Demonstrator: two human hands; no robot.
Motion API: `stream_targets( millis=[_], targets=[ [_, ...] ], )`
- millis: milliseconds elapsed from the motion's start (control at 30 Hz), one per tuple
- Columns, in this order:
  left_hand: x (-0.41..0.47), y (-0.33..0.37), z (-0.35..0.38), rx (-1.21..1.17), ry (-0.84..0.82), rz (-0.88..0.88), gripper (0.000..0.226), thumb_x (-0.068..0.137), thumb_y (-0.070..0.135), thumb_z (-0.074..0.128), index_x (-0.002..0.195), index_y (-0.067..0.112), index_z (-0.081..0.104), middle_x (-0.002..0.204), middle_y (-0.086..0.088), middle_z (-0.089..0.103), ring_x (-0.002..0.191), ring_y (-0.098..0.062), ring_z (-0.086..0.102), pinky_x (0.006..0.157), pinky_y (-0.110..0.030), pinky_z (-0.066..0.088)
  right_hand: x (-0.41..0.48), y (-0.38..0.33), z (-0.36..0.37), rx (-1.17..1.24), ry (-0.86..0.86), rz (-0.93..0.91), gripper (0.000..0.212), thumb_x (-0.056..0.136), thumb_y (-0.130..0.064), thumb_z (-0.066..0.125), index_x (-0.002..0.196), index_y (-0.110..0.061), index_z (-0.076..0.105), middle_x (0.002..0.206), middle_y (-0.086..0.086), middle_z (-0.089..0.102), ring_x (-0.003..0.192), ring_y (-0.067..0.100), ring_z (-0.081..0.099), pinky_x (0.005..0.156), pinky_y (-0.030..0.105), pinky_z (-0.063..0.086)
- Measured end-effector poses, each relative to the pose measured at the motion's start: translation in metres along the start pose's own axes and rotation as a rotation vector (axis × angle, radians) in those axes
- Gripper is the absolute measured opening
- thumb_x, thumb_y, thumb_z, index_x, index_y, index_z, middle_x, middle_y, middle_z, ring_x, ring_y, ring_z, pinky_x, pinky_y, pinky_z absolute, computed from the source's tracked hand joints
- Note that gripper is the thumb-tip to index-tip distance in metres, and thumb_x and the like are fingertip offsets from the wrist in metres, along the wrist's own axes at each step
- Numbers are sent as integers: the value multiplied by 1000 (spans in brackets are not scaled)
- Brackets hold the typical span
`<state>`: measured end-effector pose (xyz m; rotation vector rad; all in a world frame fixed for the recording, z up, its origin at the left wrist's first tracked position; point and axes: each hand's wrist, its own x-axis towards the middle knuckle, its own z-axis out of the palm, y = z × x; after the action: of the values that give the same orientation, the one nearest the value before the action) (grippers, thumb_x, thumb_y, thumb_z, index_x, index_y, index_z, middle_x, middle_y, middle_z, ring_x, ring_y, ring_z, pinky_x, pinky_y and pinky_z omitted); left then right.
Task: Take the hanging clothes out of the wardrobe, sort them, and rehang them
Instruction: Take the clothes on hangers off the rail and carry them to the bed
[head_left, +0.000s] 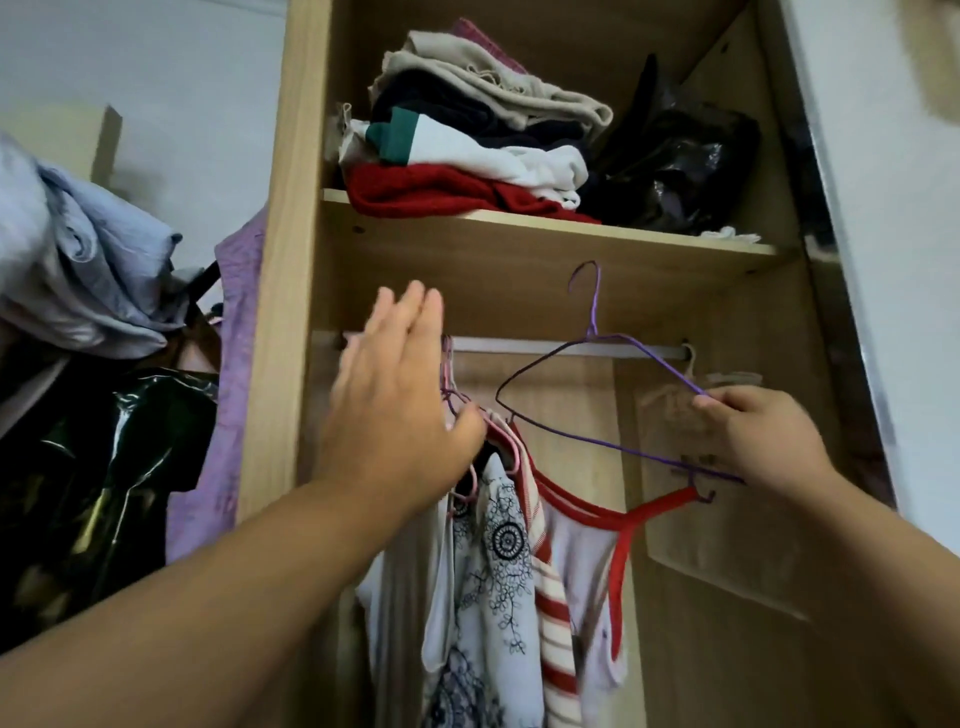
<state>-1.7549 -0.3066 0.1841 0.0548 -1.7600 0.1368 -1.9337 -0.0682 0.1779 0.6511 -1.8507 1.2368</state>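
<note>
Head view. Left hand (400, 395) flat, fingers straight and together, pressed on bunched clothes (498, 571) at the rail's (561, 347) left end, frame centre. Right hand (763, 441) pinches purple hanger (593, 312), centre right. Its hook is clear of the rail, with a red-trimmed top (587, 551) dangling from it. Judged mid-task: several garments hung, one in transit. Removal or rehanging, cannot tell.
</note>
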Motion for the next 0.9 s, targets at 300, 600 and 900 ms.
stream_targets(
  millis=[300, 600, 900],
  targets=[
    [-23, 74, 93, -511, -478, -49, 78, 87, 37, 56, 151, 18, 14, 158, -3, 15, 144, -17, 14, 116, -30, 14, -99, 6, -110, 33, 5, 115, 21, 89, -26, 61, 72, -30, 73, 52, -18, 59, 47, -1, 53, 53, 27, 42],
    [-93, 126, 143, -851, -700, -75, 29, 97, 37, 42, 99, 16, 62, 97, -6, 65, 95, -29, 59, 78, -34, 44, -244, -9, -187, -182, 81, 411, 19, 88, -23, 61, 82, -35, 75, 57, -10, 60, 52, 5, 50, 57, 29, 41],
    [-243, 163, 96, -1382, -1136, -80, 32, 83, 34, 69, 75, 4, 64, 66, -7, 57, 61, -18, 48, 52, -26, 31, -464, -70, -177, -661, 500, 825, 19, 86, -31, 64, 69, -25, 70, 44, -10, 56, 40, 0, 48, 46, 18, 37]
  ],
)
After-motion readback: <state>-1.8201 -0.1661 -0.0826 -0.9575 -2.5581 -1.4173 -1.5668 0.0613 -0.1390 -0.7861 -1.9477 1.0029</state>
